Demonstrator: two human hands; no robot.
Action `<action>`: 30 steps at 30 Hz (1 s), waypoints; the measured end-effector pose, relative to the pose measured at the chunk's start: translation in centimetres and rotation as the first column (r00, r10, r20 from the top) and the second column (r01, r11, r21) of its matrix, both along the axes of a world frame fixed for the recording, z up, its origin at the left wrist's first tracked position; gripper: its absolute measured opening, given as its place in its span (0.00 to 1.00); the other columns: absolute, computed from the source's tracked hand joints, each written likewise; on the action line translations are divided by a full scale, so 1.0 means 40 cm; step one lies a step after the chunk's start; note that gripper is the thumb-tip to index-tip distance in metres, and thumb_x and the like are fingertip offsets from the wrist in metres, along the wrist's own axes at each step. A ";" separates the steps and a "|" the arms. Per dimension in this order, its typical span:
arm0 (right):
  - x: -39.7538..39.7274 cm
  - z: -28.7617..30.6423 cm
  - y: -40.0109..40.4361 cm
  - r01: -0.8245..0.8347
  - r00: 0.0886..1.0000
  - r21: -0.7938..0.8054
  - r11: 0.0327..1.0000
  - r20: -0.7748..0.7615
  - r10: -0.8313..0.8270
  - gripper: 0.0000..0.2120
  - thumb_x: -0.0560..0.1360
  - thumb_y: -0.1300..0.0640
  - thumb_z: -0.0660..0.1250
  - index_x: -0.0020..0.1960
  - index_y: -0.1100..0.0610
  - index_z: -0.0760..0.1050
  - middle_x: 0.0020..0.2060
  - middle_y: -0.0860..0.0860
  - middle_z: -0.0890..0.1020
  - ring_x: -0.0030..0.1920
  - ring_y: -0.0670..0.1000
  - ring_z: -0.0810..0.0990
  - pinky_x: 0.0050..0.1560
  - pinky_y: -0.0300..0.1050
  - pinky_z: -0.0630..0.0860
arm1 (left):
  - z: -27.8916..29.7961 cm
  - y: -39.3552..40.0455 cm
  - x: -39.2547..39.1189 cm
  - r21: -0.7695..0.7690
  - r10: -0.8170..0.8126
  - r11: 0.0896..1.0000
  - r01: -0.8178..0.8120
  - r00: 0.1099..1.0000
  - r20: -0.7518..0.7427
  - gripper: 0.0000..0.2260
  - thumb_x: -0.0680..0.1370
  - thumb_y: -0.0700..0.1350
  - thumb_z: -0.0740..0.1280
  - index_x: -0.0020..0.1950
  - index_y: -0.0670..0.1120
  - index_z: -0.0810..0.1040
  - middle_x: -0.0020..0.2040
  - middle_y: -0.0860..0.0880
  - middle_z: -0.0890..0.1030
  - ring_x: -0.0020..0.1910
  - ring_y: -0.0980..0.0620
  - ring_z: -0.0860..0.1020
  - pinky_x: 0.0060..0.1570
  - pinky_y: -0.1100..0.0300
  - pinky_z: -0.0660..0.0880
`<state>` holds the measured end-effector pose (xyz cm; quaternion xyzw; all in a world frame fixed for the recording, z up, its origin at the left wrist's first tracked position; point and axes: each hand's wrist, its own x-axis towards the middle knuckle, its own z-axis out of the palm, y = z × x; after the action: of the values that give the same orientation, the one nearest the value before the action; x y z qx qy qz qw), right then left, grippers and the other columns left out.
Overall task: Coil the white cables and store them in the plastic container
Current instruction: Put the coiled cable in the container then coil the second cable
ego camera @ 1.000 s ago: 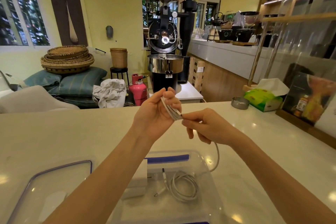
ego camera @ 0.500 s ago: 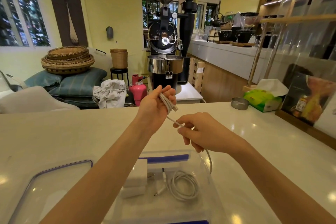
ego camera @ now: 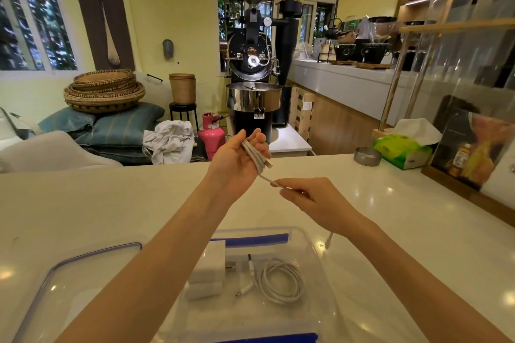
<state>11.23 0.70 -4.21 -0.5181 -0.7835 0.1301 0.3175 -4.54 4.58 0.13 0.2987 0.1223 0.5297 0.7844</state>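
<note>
My left hand (ego camera: 237, 163) is raised above the counter, gripping a bundle of folded loops of a white cable (ego camera: 257, 157). A short stretch of that cable runs down to my right hand (ego camera: 312, 200), which pinches it between thumb and fingers. The cable's loose end (ego camera: 329, 239) hangs below my right wrist. Below both hands stands the clear plastic container (ego camera: 315, 242) with blue clips. Inside it lie a coiled white cable (ego camera: 282, 280) and white charger blocks (ego camera: 209, 267).
The container's clear lid (ego camera: 69, 287) lies on the white counter (ego camera: 83, 203) at the lower left. A metal ashtray (ego camera: 367, 156), a green tissue box (ego camera: 401, 152) and a framed picture (ego camera: 473, 147) stand at the far right. A coffee roaster (ego camera: 253, 64) is behind the counter.
My right hand has slid down and right along the cable, away from my left hand. The hanging slack has shortened, and its end now dangles beside my right wrist. The bundle stays in my left hand.
</note>
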 end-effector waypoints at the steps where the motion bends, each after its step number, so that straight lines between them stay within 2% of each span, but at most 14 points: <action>1: -0.002 0.008 -0.008 -0.002 0.999 0.022 1.000 0.047 0.001 0.13 0.77 0.53 0.60 0.59 0.51 0.76 0.43 0.46 0.82 0.35 0.41 0.75 0.40 0.33 0.70 | 0.000 0.002 0.004 0.001 0.006 1.000 -0.006 1.000 -0.020 0.16 0.81 0.46 0.50 0.40 0.42 0.72 0.26 0.50 0.77 0.23 0.56 0.74 0.29 0.66 0.74; 5: -0.015 0.044 -0.052 -0.006 0.961 0.053 0.999 0.275 -0.008 0.13 0.78 0.54 0.58 0.59 0.55 0.74 0.45 0.52 0.83 0.41 0.50 0.78 0.45 0.43 0.76 | -0.011 0.013 0.012 0.035 0.058 0.998 -0.053 0.989 -0.134 0.15 0.81 0.45 0.52 0.40 0.41 0.72 0.25 0.49 0.78 0.23 0.56 0.74 0.29 0.65 0.74; 8: -0.024 0.073 -0.082 -0.012 0.911 0.090 0.996 0.411 -0.026 0.13 0.78 0.54 0.56 0.59 0.54 0.73 0.47 0.53 0.82 0.44 0.52 0.78 0.48 0.47 0.77 | -0.024 0.008 0.015 0.151 0.141 0.984 -0.096 0.933 -0.331 0.15 0.81 0.45 0.51 0.42 0.41 0.73 0.25 0.51 0.79 0.25 0.56 0.75 0.31 0.64 0.75; 10: -0.021 0.100 -0.098 -0.041 0.874 0.154 0.987 0.485 -0.039 0.12 0.78 0.53 0.55 0.58 0.54 0.73 0.47 0.52 0.82 0.44 0.51 0.78 0.48 0.45 0.76 | -0.032 -0.008 0.020 0.279 0.231 0.956 -0.092 0.821 -0.522 0.16 0.81 0.45 0.51 0.43 0.42 0.74 0.25 0.51 0.81 0.26 0.57 0.76 0.33 0.65 0.75; 12: -0.021 0.126 -0.110 -0.131 0.839 0.281 0.951 0.543 -0.045 0.10 0.77 0.53 0.59 0.54 0.53 0.76 0.43 0.50 0.82 0.39 0.49 0.78 0.37 0.40 0.74 | -0.042 -0.026 0.023 0.417 0.317 0.909 -0.015 0.676 -0.665 0.16 0.81 0.46 0.51 0.43 0.44 0.75 0.27 0.53 0.81 0.28 0.59 0.77 0.34 0.66 0.75; 13: -0.019 0.138 -0.110 -0.193 0.818 0.347 0.918 0.573 -0.045 0.07 0.75 0.55 0.64 0.50 0.53 0.79 0.38 0.50 0.82 0.34 0.48 0.78 0.30 0.35 0.68 | -0.046 -0.037 0.023 0.472 0.349 0.880 0.049 0.607 -0.714 0.16 0.81 0.47 0.51 0.43 0.44 0.76 0.28 0.53 0.81 0.29 0.59 0.77 0.34 0.67 0.74; 14: -0.016 0.150 -0.108 -0.215 0.815 0.390 0.895 0.577 -0.056 0.04 0.72 0.56 0.68 0.45 0.53 0.81 0.33 0.50 0.82 0.30 0.46 0.76 0.28 0.29 0.59 | -0.049 -0.048 0.022 0.511 0.370 0.851 0.120 0.554 -0.746 0.17 0.81 0.47 0.52 0.41 0.45 0.76 0.29 0.54 0.80 0.30 0.59 0.76 0.34 0.68 0.74; 15: -0.012 0.158 -0.103 -0.230 0.833 0.418 0.879 0.552 -0.045 0.02 0.69 0.56 0.70 0.41 0.52 0.82 0.30 0.49 0.82 0.28 0.44 0.74 0.30 0.26 0.54 | -0.051 -0.058 0.021 0.532 0.376 0.827 0.181 0.526 -0.763 0.19 0.81 0.47 0.52 0.38 0.46 0.77 0.28 0.54 0.80 0.29 0.59 0.76 0.33 0.68 0.72; 16: -0.006 0.164 -0.097 -0.237 0.852 0.439 0.866 0.522 -0.031 0.04 0.68 0.55 0.69 0.40 0.51 0.82 0.29 0.48 0.81 0.29 0.42 0.72 0.31 0.25 0.54 | -0.054 -0.066 0.021 0.535 0.366 0.814 0.224 0.517 -0.774 0.20 0.81 0.47 0.52 0.35 0.46 0.77 0.28 0.54 0.80 0.29 0.59 0.75 0.32 0.68 0.71; 19: 0.009 0.170 -0.079 -0.238 0.902 0.385 0.892 0.427 0.057 0.09 0.70 0.50 0.64 0.44 0.50 0.82 0.33 0.47 0.82 0.32 0.43 0.76 0.30 0.34 0.70 | -0.050 -0.086 0.019 0.434 0.233 0.847 0.306 0.522 -0.821 0.21 0.80 0.48 0.51 0.35 0.46 0.78 0.26 0.53 0.79 0.28 0.56 0.75 0.32 0.65 0.70; 21: 0.017 0.170 -0.069 -0.242 0.938 0.343 0.907 0.320 0.130 0.10 0.71 0.47 0.66 0.45 0.50 0.82 0.34 0.47 0.82 0.33 0.44 0.77 0.33 0.38 0.75 | -0.047 -0.094 0.016 0.336 0.095 0.867 0.368 0.540 -0.836 0.21 0.81 0.48 0.49 0.39 0.42 0.77 0.23 0.52 0.78 0.25 0.55 0.74 0.33 0.64 0.71; 24: 0.022 0.164 -0.056 -0.257 0.966 0.283 0.924 0.066 0.249 0.15 0.66 0.43 0.65 0.43 0.52 0.82 0.33 0.42 0.79 0.34 0.44 0.77 0.34 0.32 0.74 | -0.046 -0.107 0.008 0.231 -0.112 0.869 0.437 0.629 -0.769 0.24 0.80 0.52 0.47 0.39 0.39 0.76 0.21 0.51 0.76 0.21 0.55 0.73 0.29 0.64 0.73; 27: 0.023 0.148 -0.048 -0.235 0.946 0.199 0.951 -0.176 0.271 0.08 0.64 0.48 0.69 0.40 0.50 0.81 0.31 0.40 0.81 0.36 0.47 0.80 0.37 0.35 0.77 | -0.046 -0.118 0.004 0.167 -0.269 0.851 0.497 0.687 -0.675 0.29 0.79 0.56 0.45 0.34 0.40 0.76 0.18 0.50 0.72 0.19 0.55 0.69 0.26 0.64 0.72; 30: 0.013 0.117 -0.048 -0.228 0.892 0.119 0.966 -0.372 0.256 0.05 0.64 0.52 0.69 0.39 0.51 0.80 0.30 0.41 0.82 0.31 0.45 0.78 0.30 0.31 0.73 | -0.044 -0.120 0.000 0.138 -0.396 0.820 0.555 0.726 -0.562 0.30 0.78 0.56 0.45 0.31 0.41 0.76 0.16 0.52 0.70 0.17 0.57 0.67 0.23 0.66 0.68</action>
<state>11.74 -1.20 0.47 -0.3693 -0.7686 0.2391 0.4644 -4.55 -0.22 -1.64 0.5632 0.1622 0.2215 0.7794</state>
